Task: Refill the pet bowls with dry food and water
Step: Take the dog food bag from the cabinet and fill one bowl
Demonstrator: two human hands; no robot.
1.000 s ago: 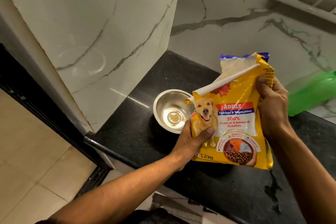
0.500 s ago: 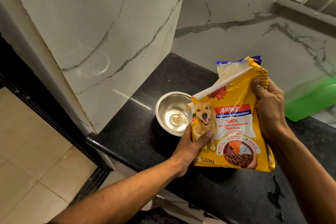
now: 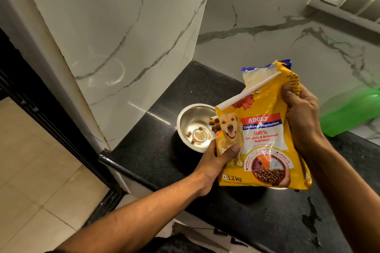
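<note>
One glossy yellow plastic dog-food bag [image 3: 261, 135], gripped by left hand [image 3: 218, 160] and right hand [image 3: 300, 117], spills brown kibble [image 3: 214, 125] into one round steel bowl [image 3: 191, 121] at its nine o'clock.

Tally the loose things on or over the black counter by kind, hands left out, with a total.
Steel bowl: 1
Yellow dog food bag: 1
Green plastic container, partly cut off at the right edge: 1
Kibble pieces, falling and in the bowl: too many and too small to count
Total: 3 countable things

yellow food bag [image 3: 265, 129], steel bowl [image 3: 193, 121], black counter [image 3: 156, 150]
</note>
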